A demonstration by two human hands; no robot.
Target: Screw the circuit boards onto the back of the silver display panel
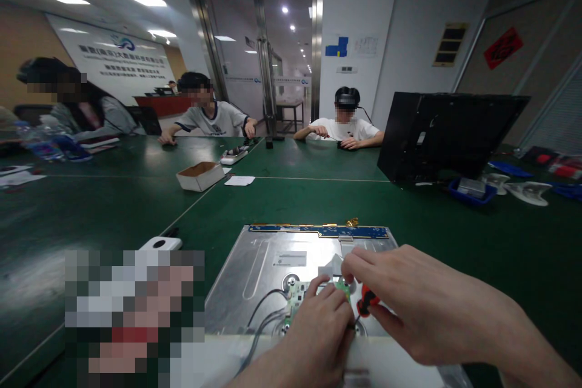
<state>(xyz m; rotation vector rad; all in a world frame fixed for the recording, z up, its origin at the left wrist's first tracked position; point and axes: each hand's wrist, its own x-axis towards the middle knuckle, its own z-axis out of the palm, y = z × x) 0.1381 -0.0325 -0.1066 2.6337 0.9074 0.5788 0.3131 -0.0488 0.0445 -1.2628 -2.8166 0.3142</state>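
A silver metal display panel (259,254) lies flat on the table in front of me, with a blue circuit strip (327,230) along its far edge. On it sits a small green circuit board (296,295), partly covered by my left hand (321,321). The fingers of that hand are bent down and hold the board. My right hand (400,303) is closed around a red-and-black screwdriver (366,300), tilted with its shaft pointing down beside my left fingers. The tip is hidden. Dark cables (261,321) run from the board's left side toward me.
A green table (313,200) carries an open white box (200,177), a paper slip (239,180) and a power strip (234,154). At right stand a black monitor (448,136) and a blue tray (470,191). Several people sit opposite. A pixelated patch hides the near left.
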